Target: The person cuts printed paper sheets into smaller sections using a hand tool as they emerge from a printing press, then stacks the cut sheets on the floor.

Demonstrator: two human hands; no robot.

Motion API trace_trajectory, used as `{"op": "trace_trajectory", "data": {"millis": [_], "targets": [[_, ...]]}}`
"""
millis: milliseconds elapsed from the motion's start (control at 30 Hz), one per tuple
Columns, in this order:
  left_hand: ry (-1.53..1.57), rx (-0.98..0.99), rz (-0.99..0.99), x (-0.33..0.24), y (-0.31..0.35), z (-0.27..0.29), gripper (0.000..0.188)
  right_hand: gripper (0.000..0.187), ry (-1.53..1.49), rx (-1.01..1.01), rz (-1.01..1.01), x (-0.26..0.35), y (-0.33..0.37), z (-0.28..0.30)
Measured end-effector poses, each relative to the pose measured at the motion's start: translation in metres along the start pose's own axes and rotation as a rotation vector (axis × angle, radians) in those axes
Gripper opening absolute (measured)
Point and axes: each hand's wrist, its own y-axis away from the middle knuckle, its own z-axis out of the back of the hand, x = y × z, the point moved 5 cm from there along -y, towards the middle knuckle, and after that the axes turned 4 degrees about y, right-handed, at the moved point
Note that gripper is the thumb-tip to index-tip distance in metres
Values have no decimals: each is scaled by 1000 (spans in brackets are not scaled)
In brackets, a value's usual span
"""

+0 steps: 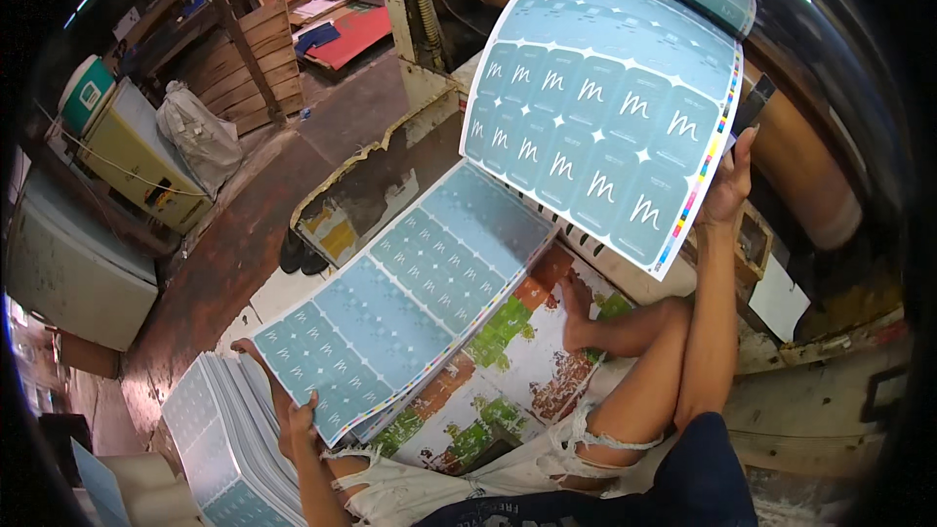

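A long printed sheet in pale teal, patterned with white-lettered panels and a coloured strip along one edge, curves down from a roll at the upper right. Below it, layers of the same printed sheet slope toward my lap. My left hand pinches their near left corner. At the right edge of the raised part is my right hand, thumb up, its other fingers partly hidden by the sheet. Just above it shows a dark, flat piece; whether I hold it, I cannot tell.
A thick stack of printed sheets stands to my left. Brown rollers and a machine frame line the right. Under my legs lies a worn, colour-stained surface. A yellowish cabinet and a pale sack stand farther left.
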Motion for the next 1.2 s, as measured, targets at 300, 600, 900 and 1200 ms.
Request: {"op": "trace_trajectory", "data": {"millis": [300,600,900,1200], "targets": [[-822,-315,-33,50,-7,-55,89,103,-230,278,-14,-9,-23,23],[-1038,63,188,58,41,-96,174,111,-413,658,-8,-31,9,-10],[184,1212,148,-79,195,-399,113,133,-492,773,51,-52,17,-3],[752,653,300,-147,203,-400,41,84,206,192,8,26,-49,0]]}}
